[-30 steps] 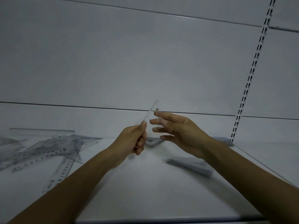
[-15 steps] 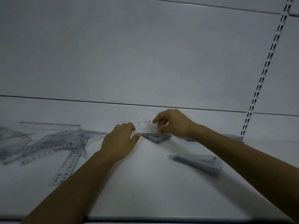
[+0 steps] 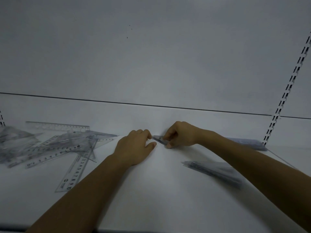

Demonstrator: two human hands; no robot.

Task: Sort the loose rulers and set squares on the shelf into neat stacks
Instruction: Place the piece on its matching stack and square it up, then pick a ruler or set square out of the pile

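"Head view: where's the set-square stack?"

"At the back of the shelf, midway. The right hand pinches its edge with curled fingers. The left hand sits curled at its tip. I cannot tell if it grips."

"And the rest?"

"Loose rulers heaped at left; a nearer stack and a farther stack at right."

"How would they handle?"

"Thin, stiff, slick plastic, I'd guess, and light. Take them by the long edges, squeezing the layers so none slide."

Only scale numerals can be read: the front ruler bears 2 through 9 along its edge, and the slanting ruler left of it starts 0, 1, 2, 3, 4.
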